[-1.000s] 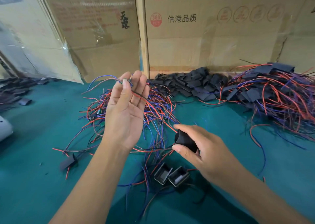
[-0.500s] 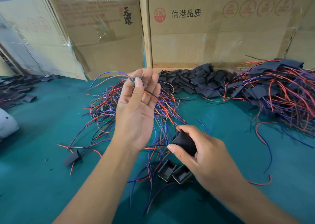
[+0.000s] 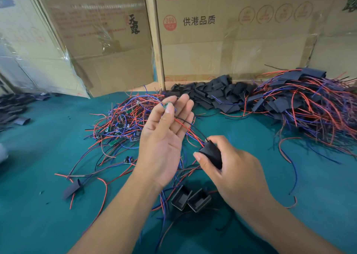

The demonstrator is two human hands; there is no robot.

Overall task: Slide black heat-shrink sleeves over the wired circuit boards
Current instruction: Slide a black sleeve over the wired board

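Observation:
My left hand (image 3: 164, 143) is raised palm up and pinches a small green circuit board (image 3: 165, 106) between thumb and fingertips. Its red and black wires (image 3: 188, 127) run down to my right hand (image 3: 229, 168), which grips a black heat-shrink sleeve (image 3: 211, 154); the wire ends enter the sleeve's upper opening. Two opened black sleeves (image 3: 190, 197) lie on the green mat just below my hands.
A tangle of bare wired boards (image 3: 119, 126) lies behind my left hand. Loose black sleeves (image 3: 212, 95) are heaped at the back, with sleeved boards (image 3: 309, 106) piled at right. One sleeved piece (image 3: 72, 189) lies at left. Cardboard boxes (image 3: 231, 41) wall the back.
My right hand has lifted the sleeve up to the wire ends, which now enter it. My left hand keeps holding the board and has opened its fingers a little.

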